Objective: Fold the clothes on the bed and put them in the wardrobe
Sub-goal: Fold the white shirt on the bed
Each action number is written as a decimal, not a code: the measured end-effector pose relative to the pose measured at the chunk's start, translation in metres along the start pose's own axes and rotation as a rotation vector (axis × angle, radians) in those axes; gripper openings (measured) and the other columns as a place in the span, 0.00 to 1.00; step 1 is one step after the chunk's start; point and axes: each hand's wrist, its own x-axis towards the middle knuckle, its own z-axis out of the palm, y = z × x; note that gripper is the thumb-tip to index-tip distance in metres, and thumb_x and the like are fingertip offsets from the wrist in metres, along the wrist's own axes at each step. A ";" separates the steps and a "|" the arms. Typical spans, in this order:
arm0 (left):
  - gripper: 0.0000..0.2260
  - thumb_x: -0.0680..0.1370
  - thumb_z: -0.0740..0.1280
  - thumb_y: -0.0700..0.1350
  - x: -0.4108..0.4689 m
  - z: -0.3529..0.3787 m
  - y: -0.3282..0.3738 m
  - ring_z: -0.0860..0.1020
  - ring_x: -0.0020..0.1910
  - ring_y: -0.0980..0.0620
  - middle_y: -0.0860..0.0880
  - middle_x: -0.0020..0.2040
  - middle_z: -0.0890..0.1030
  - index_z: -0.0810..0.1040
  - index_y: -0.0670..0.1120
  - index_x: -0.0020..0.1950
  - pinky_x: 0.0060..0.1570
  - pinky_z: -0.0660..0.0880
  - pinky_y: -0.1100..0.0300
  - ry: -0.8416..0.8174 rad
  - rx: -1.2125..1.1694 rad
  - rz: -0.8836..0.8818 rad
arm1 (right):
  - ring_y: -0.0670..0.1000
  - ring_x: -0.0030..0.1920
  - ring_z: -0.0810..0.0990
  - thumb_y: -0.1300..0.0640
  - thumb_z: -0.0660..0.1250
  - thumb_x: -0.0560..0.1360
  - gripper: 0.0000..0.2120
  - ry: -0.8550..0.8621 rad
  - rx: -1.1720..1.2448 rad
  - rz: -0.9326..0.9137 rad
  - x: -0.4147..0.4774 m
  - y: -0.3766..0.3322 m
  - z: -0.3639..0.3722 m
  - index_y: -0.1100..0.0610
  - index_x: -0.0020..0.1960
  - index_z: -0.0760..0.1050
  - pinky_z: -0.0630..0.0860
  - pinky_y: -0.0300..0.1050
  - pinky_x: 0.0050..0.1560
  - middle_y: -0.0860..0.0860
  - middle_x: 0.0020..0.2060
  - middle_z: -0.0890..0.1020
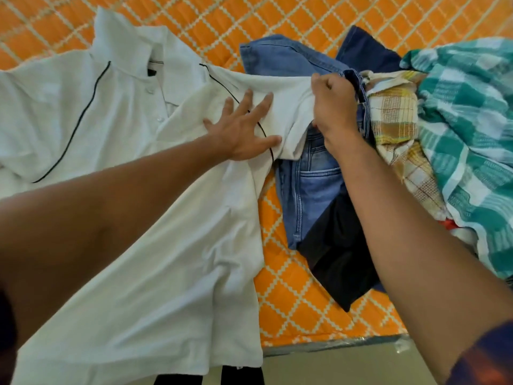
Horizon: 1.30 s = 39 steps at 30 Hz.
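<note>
A white polo shirt [155, 223] with thin dark piping lies spread front-up across the orange bed [294, 295], collar toward the far side. My left hand [244, 129] lies flat on its right shoulder, fingers spread. My right hand [336, 107] pinches the end of the shirt's right sleeve, fingers curled around the white cloth. Beside that hand lies a pile: blue jeans [313, 184], a dark navy garment [341, 257], a yellow checked cloth [399, 134] and a teal checked cloth [472, 140].
The bed's near edge [333, 347] runs along the bottom right, with bare floor [355, 368] below it. The shirt's hem hangs over that edge. Orange patterned cover shows behind the shirt and between shirt and pile.
</note>
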 end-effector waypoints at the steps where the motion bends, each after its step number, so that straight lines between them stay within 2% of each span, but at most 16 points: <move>1: 0.40 0.75 0.57 0.74 0.001 0.000 0.002 0.41 0.81 0.37 0.53 0.83 0.39 0.39 0.67 0.79 0.66 0.50 0.19 -0.010 0.025 -0.003 | 0.42 0.27 0.65 0.53 0.63 0.83 0.22 0.006 0.018 0.010 -0.002 -0.004 0.002 0.52 0.31 0.63 0.65 0.42 0.32 0.45 0.25 0.66; 4: 0.40 0.76 0.58 0.71 0.003 0.000 0.001 0.43 0.81 0.39 0.52 0.83 0.43 0.40 0.64 0.80 0.69 0.49 0.22 -0.022 -0.028 -0.004 | 0.44 0.26 0.72 0.54 0.69 0.79 0.20 -0.065 0.003 -0.037 -0.006 -0.025 0.012 0.59 0.31 0.74 0.77 0.50 0.30 0.44 0.23 0.73; 6: 0.33 0.79 0.62 0.58 0.000 -0.006 -0.006 0.58 0.79 0.45 0.48 0.80 0.61 0.54 0.56 0.82 0.75 0.57 0.37 0.106 -0.409 0.057 | 0.50 0.28 0.79 0.56 0.71 0.78 0.14 -0.150 -0.008 -0.066 -0.010 -0.049 0.028 0.66 0.40 0.82 0.81 0.55 0.32 0.52 0.30 0.80; 8: 0.17 0.80 0.62 0.44 -0.009 -0.015 -0.020 0.79 0.61 0.55 0.50 0.60 0.82 0.78 0.48 0.68 0.66 0.72 0.55 0.381 -1.023 0.024 | 0.51 0.29 0.83 0.61 0.69 0.79 0.10 -0.359 0.087 0.046 -0.023 -0.072 0.053 0.69 0.50 0.82 0.82 0.48 0.30 0.58 0.35 0.82; 9: 0.12 0.79 0.62 0.42 -0.012 -0.018 -0.034 0.82 0.51 0.55 0.52 0.49 0.85 0.84 0.48 0.54 0.58 0.76 0.55 0.490 -1.290 -0.107 | 0.51 0.28 0.83 0.64 0.68 0.80 0.07 -0.473 0.134 0.127 -0.030 -0.081 0.065 0.69 0.51 0.81 0.82 0.46 0.31 0.58 0.35 0.82; 11: 0.11 0.76 0.64 0.43 -0.023 -0.019 -0.066 0.82 0.43 0.49 0.49 0.40 0.84 0.83 0.48 0.38 0.49 0.79 0.51 0.491 -1.652 -0.404 | 0.50 0.29 0.82 0.68 0.64 0.79 0.07 -0.569 0.107 0.217 -0.036 -0.080 0.086 0.69 0.52 0.80 0.82 0.43 0.34 0.59 0.37 0.82; 13: 0.07 0.72 0.65 0.49 -0.032 -0.013 -0.093 0.82 0.47 0.46 0.48 0.43 0.84 0.80 0.49 0.40 0.47 0.78 0.51 0.405 -1.699 -0.519 | 0.52 0.37 0.83 0.65 0.63 0.78 0.13 -0.430 0.002 0.161 -0.037 -0.060 0.099 0.66 0.60 0.79 0.82 0.46 0.41 0.58 0.43 0.83; 15: 0.10 0.76 0.66 0.54 -0.040 -0.008 -0.100 0.83 0.50 0.47 0.50 0.47 0.85 0.79 0.49 0.47 0.44 0.79 0.52 0.332 -1.583 -0.527 | 0.53 0.49 0.83 0.59 0.65 0.76 0.14 -0.234 -0.198 0.008 -0.043 -0.034 0.096 0.56 0.60 0.81 0.78 0.46 0.50 0.53 0.51 0.85; 17: 0.06 0.78 0.68 0.49 -0.042 -0.010 -0.094 0.82 0.52 0.46 0.50 0.50 0.82 0.78 0.50 0.54 0.40 0.80 0.51 0.351 -1.343 -0.466 | 0.54 0.53 0.81 0.55 0.67 0.76 0.13 -0.194 -0.318 -0.110 -0.066 -0.008 0.094 0.51 0.59 0.81 0.74 0.45 0.51 0.51 0.53 0.83; 21: 0.18 0.74 0.64 0.38 -0.042 -0.015 -0.095 0.78 0.53 0.50 0.53 0.55 0.78 0.76 0.51 0.62 0.53 0.78 0.53 0.495 -0.778 -0.236 | 0.58 0.60 0.75 0.50 0.71 0.73 0.25 -0.227 -0.358 -0.320 -0.125 0.046 0.105 0.52 0.70 0.75 0.74 0.56 0.62 0.54 0.61 0.75; 25: 0.22 0.77 0.63 0.41 -0.050 -0.018 -0.102 0.74 0.61 0.53 0.49 0.62 0.73 0.71 0.49 0.71 0.63 0.72 0.59 0.666 -0.677 -0.202 | 0.58 0.64 0.75 0.49 0.71 0.74 0.30 -0.124 -0.284 -0.167 -0.196 0.077 0.103 0.54 0.74 0.70 0.73 0.56 0.64 0.55 0.64 0.74; 28: 0.21 0.76 0.65 0.45 -0.088 0.001 -0.103 0.73 0.62 0.47 0.43 0.64 0.73 0.72 0.45 0.70 0.65 0.70 0.55 0.707 -0.447 -0.069 | 0.54 0.70 0.71 0.50 0.74 0.75 0.35 -0.123 -0.185 0.019 -0.254 0.090 0.091 0.54 0.78 0.65 0.68 0.44 0.67 0.53 0.71 0.73; 30: 0.21 0.76 0.65 0.47 -0.132 0.032 -0.098 0.73 0.62 0.42 0.41 0.65 0.74 0.74 0.44 0.69 0.64 0.69 0.52 0.613 -0.266 0.084 | 0.50 0.71 0.69 0.51 0.75 0.74 0.38 -0.140 -0.179 0.138 -0.299 0.100 0.077 0.53 0.79 0.62 0.67 0.41 0.66 0.51 0.73 0.71; 34: 0.22 0.76 0.66 0.53 -0.230 0.115 -0.079 0.75 0.64 0.39 0.42 0.67 0.75 0.75 0.50 0.69 0.58 0.72 0.45 0.381 -0.031 0.281 | 0.52 0.69 0.74 0.55 0.72 0.77 0.35 -0.239 -0.242 0.162 -0.364 0.124 0.054 0.48 0.79 0.61 0.73 0.44 0.64 0.48 0.72 0.74; 37: 0.25 0.76 0.64 0.60 -0.287 0.160 -0.073 0.69 0.74 0.40 0.45 0.72 0.73 0.75 0.52 0.72 0.68 0.65 0.38 0.268 0.012 0.234 | 0.54 0.60 0.81 0.58 0.68 0.79 0.31 -0.244 -0.245 0.217 -0.383 0.139 0.036 0.41 0.77 0.61 0.79 0.50 0.55 0.48 0.65 0.80; 39: 0.31 0.75 0.63 0.65 -0.310 0.176 -0.068 0.60 0.79 0.41 0.47 0.78 0.67 0.71 0.54 0.76 0.72 0.55 0.31 0.173 0.046 0.179 | 0.51 0.54 0.82 0.60 0.67 0.79 0.30 -0.189 -0.205 0.254 -0.395 0.147 0.018 0.40 0.75 0.63 0.76 0.46 0.50 0.47 0.58 0.82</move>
